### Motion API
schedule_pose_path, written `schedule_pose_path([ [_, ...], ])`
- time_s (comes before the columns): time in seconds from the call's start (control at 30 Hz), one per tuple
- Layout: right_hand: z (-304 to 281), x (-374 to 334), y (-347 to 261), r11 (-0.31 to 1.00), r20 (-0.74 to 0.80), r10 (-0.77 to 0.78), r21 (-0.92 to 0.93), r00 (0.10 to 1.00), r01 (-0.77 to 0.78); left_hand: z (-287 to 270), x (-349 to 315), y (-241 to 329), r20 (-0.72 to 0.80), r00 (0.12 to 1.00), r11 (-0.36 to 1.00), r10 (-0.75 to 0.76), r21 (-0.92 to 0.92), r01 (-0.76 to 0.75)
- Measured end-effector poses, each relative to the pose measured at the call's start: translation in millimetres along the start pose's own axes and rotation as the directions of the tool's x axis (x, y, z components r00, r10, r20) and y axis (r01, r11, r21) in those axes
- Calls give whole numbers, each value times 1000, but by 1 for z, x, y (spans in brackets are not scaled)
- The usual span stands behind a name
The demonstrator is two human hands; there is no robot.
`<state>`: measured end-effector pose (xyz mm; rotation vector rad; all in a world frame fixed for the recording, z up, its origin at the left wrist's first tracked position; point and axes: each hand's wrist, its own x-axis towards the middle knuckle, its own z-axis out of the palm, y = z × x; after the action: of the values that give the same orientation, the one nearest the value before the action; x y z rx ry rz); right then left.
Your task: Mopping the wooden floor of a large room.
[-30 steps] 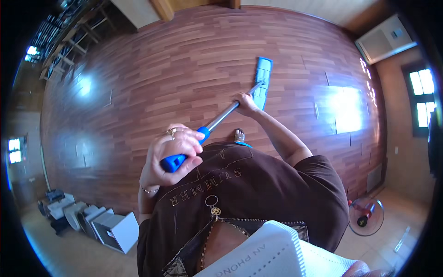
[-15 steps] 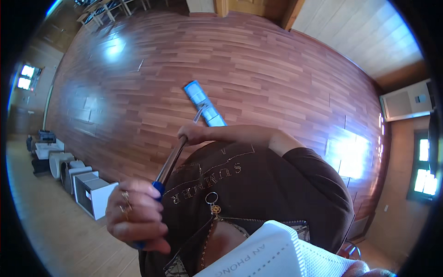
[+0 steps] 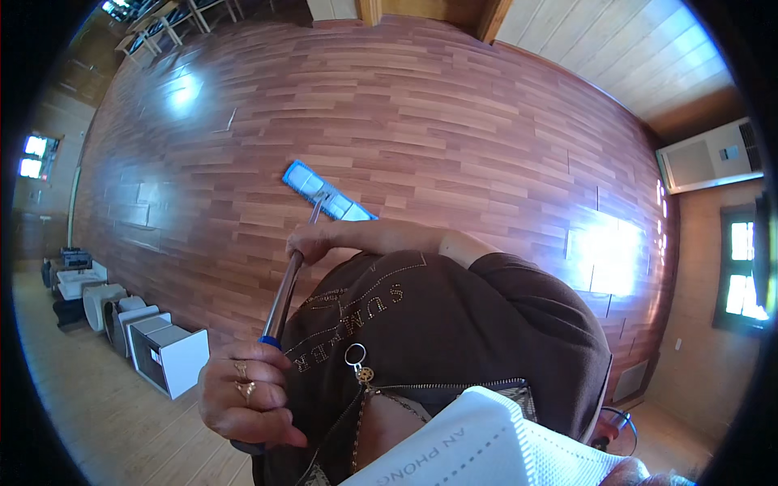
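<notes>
I hold a flat mop with a blue rectangular head (image 3: 301, 180), which lies on the wood-plank floor ahead of me. Its metal pole (image 3: 283, 301) slants down to the lower left. Around the blue grip at the pole's upper end, my left hand (image 3: 247, 397) is closed, with rings on its fingers. My right arm reaches across my dark shirt, and my right hand (image 3: 309, 242) wraps round the pole farther down, near the mop head. Part of the head's right end is hidden behind my right forearm.
White appliances and fixtures (image 3: 170, 348) stand in a row along the left. Tables or chairs (image 3: 158, 32) are at the far left. An air-conditioner-like white unit (image 3: 713, 158) stands at the right wall. A red object with a cable (image 3: 609, 428) sits at the lower right.
The mop head has moved left and turned to lie more crosswise. My right hand has shifted left with the pole, and the pole stands steeper in view.
</notes>
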<state>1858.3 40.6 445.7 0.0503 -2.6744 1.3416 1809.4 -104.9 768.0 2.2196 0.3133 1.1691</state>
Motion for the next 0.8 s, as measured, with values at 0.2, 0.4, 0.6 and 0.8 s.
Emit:
schedule_pose_path([
  [0.2,-63,-62,39,923,-40,316,-220,948,-317,1,13,-46,173,978,993,-115,25,112],
  [0.4,-122,-189,120,738,-289,542,-285,789,-612,40,52,-129,49,962,950,-267,-155,272],
  [0.6,-153,-350,156,605,-546,636,-87,546,-792,92,100,-214,80,943,916,-324,-222,334],
  [0.8,-117,-518,150,565,-872,384,-39,305,-824,171,151,-274,219,947,914,-237,-279,293],
])
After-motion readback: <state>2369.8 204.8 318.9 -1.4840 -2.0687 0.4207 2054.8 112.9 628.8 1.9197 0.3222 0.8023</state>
